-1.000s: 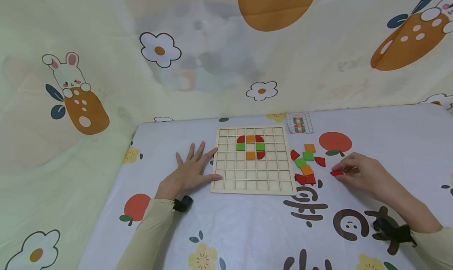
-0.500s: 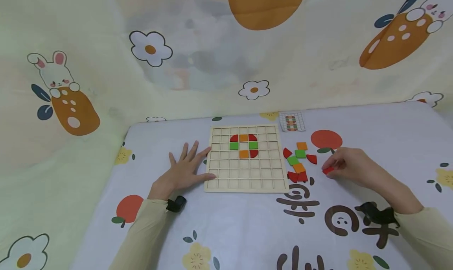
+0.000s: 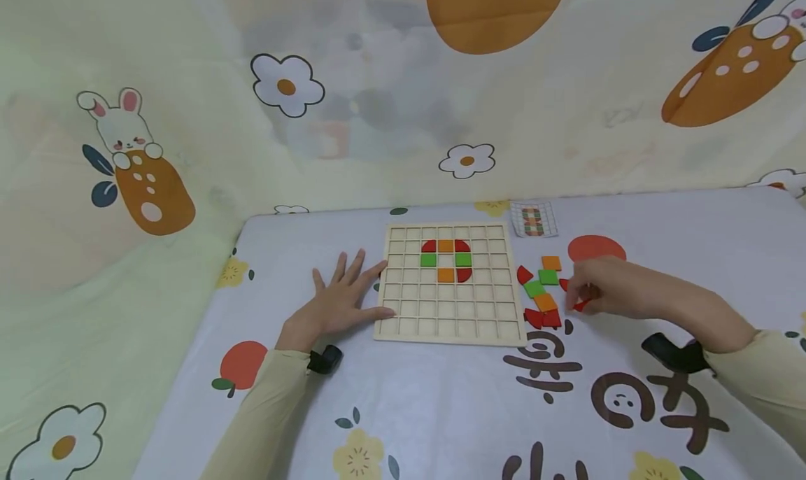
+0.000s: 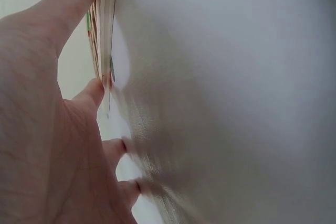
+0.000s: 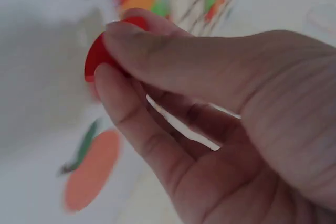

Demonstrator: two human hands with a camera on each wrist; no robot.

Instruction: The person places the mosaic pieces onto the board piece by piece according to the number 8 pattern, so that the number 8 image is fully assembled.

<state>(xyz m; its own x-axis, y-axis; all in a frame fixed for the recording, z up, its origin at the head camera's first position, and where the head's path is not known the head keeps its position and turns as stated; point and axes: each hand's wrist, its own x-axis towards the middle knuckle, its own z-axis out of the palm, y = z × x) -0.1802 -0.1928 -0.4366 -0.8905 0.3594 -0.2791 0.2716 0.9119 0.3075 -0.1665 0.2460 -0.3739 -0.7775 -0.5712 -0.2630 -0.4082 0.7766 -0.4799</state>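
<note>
My left hand (image 3: 332, 305) lies spread at the left side of a wooden grid board (image 3: 450, 326), thumb and index finger touching its edge. Red quarter-circle, orange and green square tiles form a ring in the board's upper cells; the ring's lower-left cell holds no tile. Right of the loose tiles, my right hand (image 3: 613, 287) pinches a red quarter-circle tile (image 5: 97, 59) between thumb and fingers. In the left wrist view the fingers meet the board's side (image 4: 106, 19). The right hand partly covers another red tile (image 3: 564, 284) on the table.
Loose tiles lie beside the board's right edge: a green square (image 3: 548, 277), an orange square (image 3: 545, 302), a red quarter-circle (image 3: 525, 275) and several others. A small pattern card (image 3: 534, 219) lies behind them. A printed curtain (image 3: 378, 116) hangs at the table's back.
My right hand has shifted left toward the loose tiles, still pinching the red tile. The left hand stays against the board. The head view swayed a little sideways and back.
</note>
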